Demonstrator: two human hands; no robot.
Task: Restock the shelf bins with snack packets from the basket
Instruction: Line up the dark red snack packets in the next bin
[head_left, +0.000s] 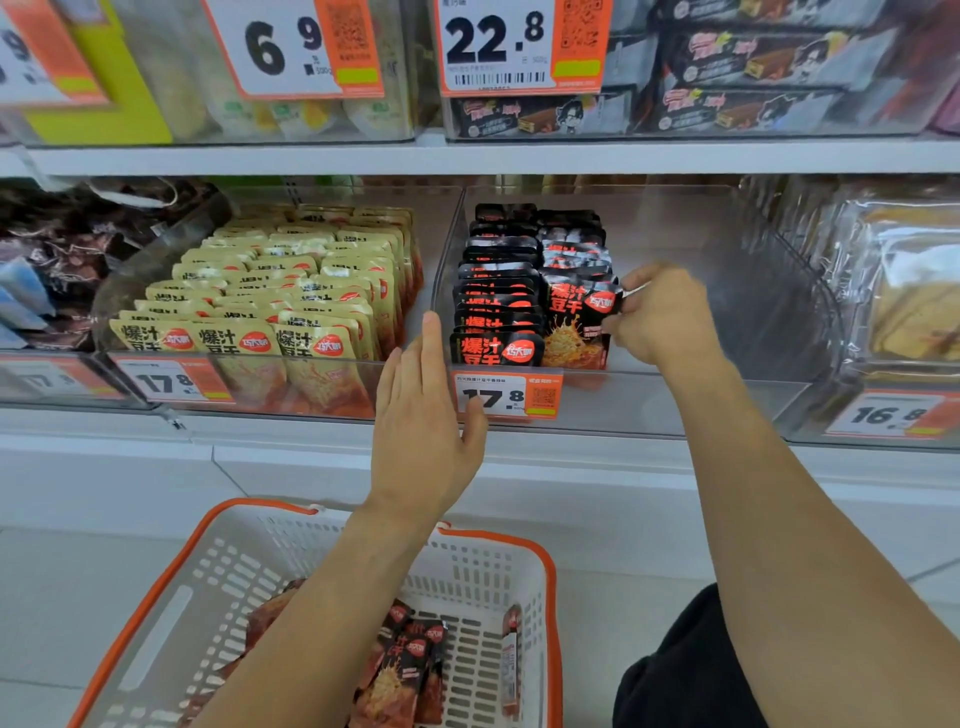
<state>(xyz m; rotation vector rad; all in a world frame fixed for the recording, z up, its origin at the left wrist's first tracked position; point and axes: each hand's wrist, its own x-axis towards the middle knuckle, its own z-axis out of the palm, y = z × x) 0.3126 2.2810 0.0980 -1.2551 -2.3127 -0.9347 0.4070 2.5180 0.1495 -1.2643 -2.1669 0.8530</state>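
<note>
A clear shelf bin (691, 410) at the centre holds two rows of black snack packets (496, 306). My right hand (660, 317) pinches the right edge of the front black packet (576, 325) of the right row, upright inside the bin. My left hand (423, 415) is flat with straight fingers, held up against the bin's front left corner beside the 17.8 price tag (506, 396). Below, the white basket with orange rim (550, 571) holds several black and red packets (400, 670), partly hidden by my left forearm.
A clear bin of yellow packets (270, 312) stands to the left, dark packets (57, 244) further left. A bin of clear-wrapped goods (904, 291) sits at the right. The upper shelf carries price cards and black snack bars (753, 57). White floor lies below.
</note>
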